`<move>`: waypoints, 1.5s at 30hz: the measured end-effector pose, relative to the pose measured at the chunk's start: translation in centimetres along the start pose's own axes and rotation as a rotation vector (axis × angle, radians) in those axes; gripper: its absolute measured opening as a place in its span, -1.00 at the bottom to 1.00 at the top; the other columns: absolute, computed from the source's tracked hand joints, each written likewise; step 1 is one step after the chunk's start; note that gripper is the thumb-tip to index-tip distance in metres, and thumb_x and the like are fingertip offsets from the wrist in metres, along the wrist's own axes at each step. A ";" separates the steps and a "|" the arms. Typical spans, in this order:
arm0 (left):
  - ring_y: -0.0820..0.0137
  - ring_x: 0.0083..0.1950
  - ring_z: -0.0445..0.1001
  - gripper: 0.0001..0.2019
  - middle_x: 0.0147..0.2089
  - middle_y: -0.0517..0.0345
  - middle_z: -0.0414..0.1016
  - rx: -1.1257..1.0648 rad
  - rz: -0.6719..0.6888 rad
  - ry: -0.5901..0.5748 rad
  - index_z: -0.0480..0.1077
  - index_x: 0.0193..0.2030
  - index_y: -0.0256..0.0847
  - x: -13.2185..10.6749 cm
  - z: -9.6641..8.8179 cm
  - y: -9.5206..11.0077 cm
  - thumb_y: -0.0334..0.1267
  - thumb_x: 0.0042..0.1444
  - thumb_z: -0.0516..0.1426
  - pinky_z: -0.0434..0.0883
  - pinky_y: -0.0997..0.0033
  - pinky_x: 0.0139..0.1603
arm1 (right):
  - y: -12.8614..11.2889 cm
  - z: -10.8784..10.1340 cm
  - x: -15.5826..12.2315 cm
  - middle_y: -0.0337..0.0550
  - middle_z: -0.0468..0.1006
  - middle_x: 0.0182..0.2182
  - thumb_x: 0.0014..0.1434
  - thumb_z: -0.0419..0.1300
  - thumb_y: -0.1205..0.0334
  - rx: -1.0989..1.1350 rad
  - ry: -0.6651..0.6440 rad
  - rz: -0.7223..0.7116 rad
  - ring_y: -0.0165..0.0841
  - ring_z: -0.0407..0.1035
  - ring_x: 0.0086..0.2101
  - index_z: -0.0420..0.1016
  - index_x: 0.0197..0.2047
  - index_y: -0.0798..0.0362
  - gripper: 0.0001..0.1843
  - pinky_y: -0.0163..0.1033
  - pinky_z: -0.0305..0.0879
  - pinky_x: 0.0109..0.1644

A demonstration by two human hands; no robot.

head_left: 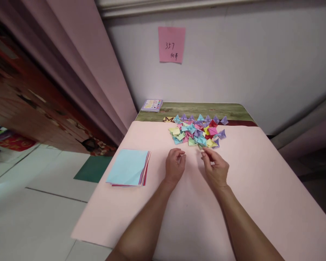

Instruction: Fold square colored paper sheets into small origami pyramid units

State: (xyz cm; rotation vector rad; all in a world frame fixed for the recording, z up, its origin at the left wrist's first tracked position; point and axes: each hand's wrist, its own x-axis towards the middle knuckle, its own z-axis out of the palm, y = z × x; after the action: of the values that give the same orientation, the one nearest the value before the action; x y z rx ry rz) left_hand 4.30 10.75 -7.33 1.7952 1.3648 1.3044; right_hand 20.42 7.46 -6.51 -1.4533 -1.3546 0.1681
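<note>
A heap of small folded paper pieces [191,132] in blue, purple, yellow, green, pink and red lies toward the far side of the table. My right hand [216,168] reaches the heap's near edge. Its thumb and forefinger are pinched at a greenish folded paper piece [200,146], mostly hidden by the fingertips. My left hand [175,165] rests just left of it, fingers curled in and nothing visible in them. Left of that hand is a stack of square paper sheets [129,166], light blue on top, with purple and red edges showing.
Pale pink covering [260,203] spreads over the table, with a green wood-patterned strip [222,108] beyond it. A small pile of printed cards [152,105] sits at the far left corner. A pink note [171,45] hangs on the wall; a pink curtain [92,54] borders the left.
</note>
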 end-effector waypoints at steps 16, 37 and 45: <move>0.27 -0.08 0.46 -0.86 -0.13 0.07 0.47 0.281 0.067 -0.142 0.43 -0.19 -0.13 -4.2 -4.3 5.4 -0.37 0.08 0.20 0.43 0.22 -0.03 | 0.2 -0.6 -0.8 -0.27 0.37 -0.67 0.31 0.06 -0.04 0.086 0.043 0.086 -0.43 0.30 -0.57 0.37 -0.61 0.04 -0.47 -0.33 0.20 -0.38; 0.23 -0.02 0.49 -0.82 -0.11 0.02 0.55 0.355 -0.168 0.213 0.51 -0.21 -0.18 -8.5 -16.8 -2.3 -0.18 0.07 0.22 0.42 0.20 0.03 | 3.7 -0.6 -1.1 -0.12 0.52 -0.58 0.09 0.18 -0.29 0.293 0.017 0.461 -0.40 0.30 -0.59 0.55 -0.47 0.15 -0.41 -0.29 0.26 -0.48; 0.28 -0.17 0.51 -0.75 -0.25 0.07 0.59 0.451 -0.150 0.155 0.55 -0.32 -0.16 -8.2 -17.3 -1.3 -0.17 0.23 0.06 0.36 0.34 -0.13 | 3.1 -3.7 -4.6 -0.13 0.51 -0.54 0.03 0.28 -0.26 0.433 -0.172 0.532 -0.44 0.30 -0.59 0.54 -0.43 0.15 -0.45 -0.34 0.27 -0.52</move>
State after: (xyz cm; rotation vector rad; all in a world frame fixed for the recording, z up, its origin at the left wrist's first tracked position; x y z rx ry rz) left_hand -12.16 1.26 -4.68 1.8520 1.9647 1.1388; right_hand 23.37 2.52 -9.75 -1.4112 -0.9530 0.8919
